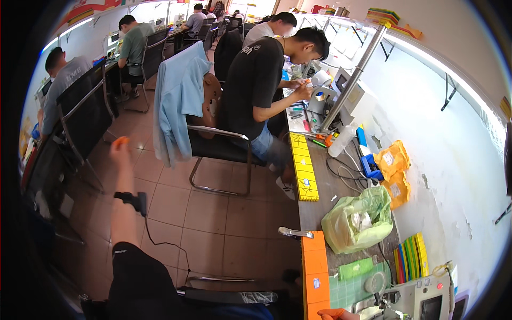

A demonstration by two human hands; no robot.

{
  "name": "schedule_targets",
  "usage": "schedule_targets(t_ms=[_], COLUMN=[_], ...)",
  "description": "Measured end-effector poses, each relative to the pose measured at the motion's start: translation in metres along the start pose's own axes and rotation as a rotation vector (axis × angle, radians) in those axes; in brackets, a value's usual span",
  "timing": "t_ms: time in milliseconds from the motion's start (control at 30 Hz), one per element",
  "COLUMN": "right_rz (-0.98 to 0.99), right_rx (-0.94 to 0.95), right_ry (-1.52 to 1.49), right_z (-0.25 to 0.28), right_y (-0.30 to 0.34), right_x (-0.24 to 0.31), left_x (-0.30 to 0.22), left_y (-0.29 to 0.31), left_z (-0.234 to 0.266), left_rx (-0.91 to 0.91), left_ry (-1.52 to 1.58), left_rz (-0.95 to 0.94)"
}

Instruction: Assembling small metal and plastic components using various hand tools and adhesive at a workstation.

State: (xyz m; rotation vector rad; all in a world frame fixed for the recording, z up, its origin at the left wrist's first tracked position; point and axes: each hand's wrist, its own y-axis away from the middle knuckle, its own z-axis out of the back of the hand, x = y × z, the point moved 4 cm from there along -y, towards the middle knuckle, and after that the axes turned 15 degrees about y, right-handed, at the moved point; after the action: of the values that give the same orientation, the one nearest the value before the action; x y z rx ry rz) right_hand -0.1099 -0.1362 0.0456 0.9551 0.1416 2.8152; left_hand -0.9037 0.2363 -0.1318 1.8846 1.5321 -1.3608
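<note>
My left hand (120, 151) is stretched out over the floor at the left, away from the benches. Motion blurs it, and orange covers show on its fingertips. Whether it holds anything is unclear. A black strap with a small dark box (140, 203) sits on my left forearm, and a black cable runs down from it. At the bottom edge, my right hand (338, 314) is only partly in view. Its orange-covered fingers are stretched out by the orange block strip (316, 269) on the bench edge, with nothing visible in them.
On the bench are a green cutting mat (341, 293), a green plastic bag (341, 224), a grey machine (426, 298), a yellow block strip (304, 168) and orange pouches (392, 160). A co-worker (261, 90) sits ahead; a blue jacket (181, 101) hangs on a chair.
</note>
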Motion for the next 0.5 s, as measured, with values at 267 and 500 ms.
schedule_targets(t_ms=[267,500], right_rz=[-0.03,0.021], right_rx=[-0.061,-0.187], right_ry=[0.095,0.235], right_z=[-0.016,-0.019], right_y=[-0.021,-0.001], right_x=[-0.012,-0.024], left_x=[-0.117,-0.134], left_y=[-0.083,-0.089], left_z=[0.059,-0.018], left_rx=[-0.437,-0.304], left_ry=[-0.014,0.068], left_rz=[-0.266,-0.285])
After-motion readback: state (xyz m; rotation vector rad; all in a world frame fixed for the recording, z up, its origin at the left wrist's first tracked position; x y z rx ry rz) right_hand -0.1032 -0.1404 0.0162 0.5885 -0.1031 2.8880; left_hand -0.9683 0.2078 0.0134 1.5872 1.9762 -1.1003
